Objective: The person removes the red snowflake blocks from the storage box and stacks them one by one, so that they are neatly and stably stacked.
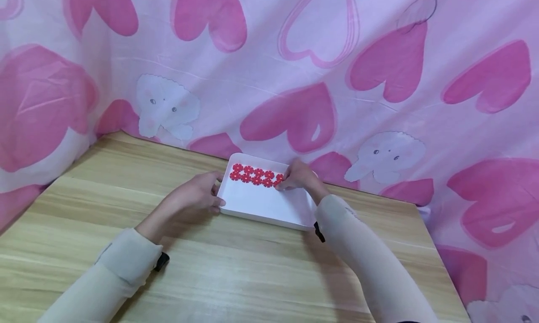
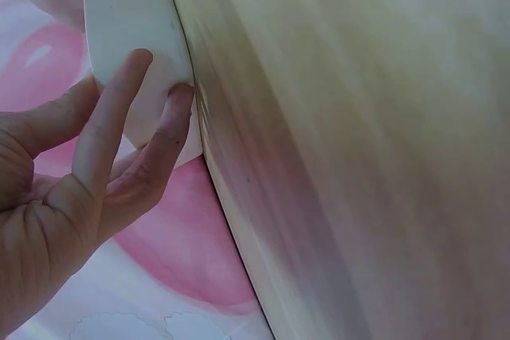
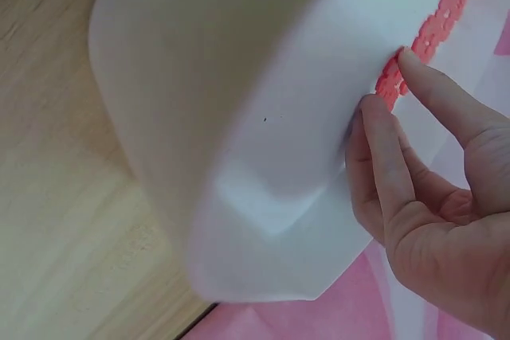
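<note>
Red flowers [image 1: 257,179] line the far side of a white tray [image 1: 252,201] on the table [image 1: 236,276] before me; the right hand [image 1: 297,175] pinches the end flower [image 3: 390,84], the left hand [image 1: 197,192], fingers parted, grips the tray's left wall, pink curtain [image 1: 227,65] behind

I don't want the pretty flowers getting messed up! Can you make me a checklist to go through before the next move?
1. White tray resting on the wooden table: ok.
2. Left hand's grip on the tray's side: ok.
3. Red flowers lined up in two rows: ok, where they show.
4. Right hand's grip clear of the flowers: not ok; its fingertips are touching red at the right end.
5. Bare space in the tray in front of the rows: ok.
6. Flowers stuck down: cannot tell.
</note>
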### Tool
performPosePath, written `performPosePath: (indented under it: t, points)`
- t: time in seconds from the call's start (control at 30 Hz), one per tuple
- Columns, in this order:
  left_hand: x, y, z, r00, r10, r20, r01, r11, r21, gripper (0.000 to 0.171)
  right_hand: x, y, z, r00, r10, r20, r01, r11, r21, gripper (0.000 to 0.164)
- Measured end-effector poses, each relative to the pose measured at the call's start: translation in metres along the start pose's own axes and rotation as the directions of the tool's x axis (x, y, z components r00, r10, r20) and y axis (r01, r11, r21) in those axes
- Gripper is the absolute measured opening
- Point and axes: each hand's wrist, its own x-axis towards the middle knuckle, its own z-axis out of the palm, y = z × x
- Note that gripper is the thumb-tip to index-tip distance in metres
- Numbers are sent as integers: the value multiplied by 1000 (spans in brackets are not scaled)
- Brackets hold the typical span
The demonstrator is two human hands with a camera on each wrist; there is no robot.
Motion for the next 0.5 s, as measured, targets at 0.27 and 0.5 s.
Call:
performPosePath:
  t: [0.27, 0.5]
  points:
    - [0, 2, 0, 1000, -13, 5, 13, 1000, 7, 67, 2, -2, 5, 1000, 7, -19, -8, 996, -90, 21]
    - [-1, 2, 0, 1000, -29, 3, 29, 999, 27, 68, -2, -5, 7, 1000, -22, -12, 21, 999, -46, 17]
